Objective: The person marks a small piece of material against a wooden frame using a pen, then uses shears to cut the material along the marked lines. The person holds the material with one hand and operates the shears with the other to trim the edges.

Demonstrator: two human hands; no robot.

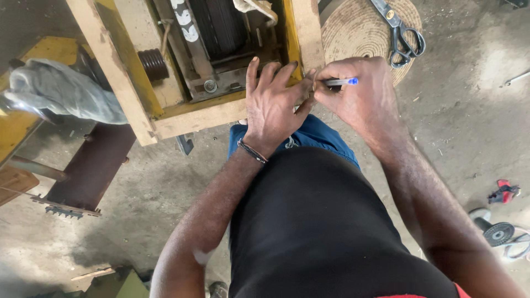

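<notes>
My left hand (273, 105) lies flat with fingers spread on the lower corner of a yellow-painted wooden frame (193, 116). A dark bracelet circles that wrist. My right hand (361, 94) is closed around a pen with a blue cap (341, 81), its tip pointing left toward the frame's corner, just beside my left fingertips. Inside the frame I see a dark metal mechanism with a bolt (210, 85) and a coiled spring (153, 63). My black shirt and blue shorts fill the lower middle.
Large scissors (403, 30) lie on a round woven mat (359, 27) at the top right. A grey cloth (61, 91) drapes at the left above a brown steel beam (88, 171). Sandals (505, 234) and a red item (503, 192) sit on the concrete floor at the right.
</notes>
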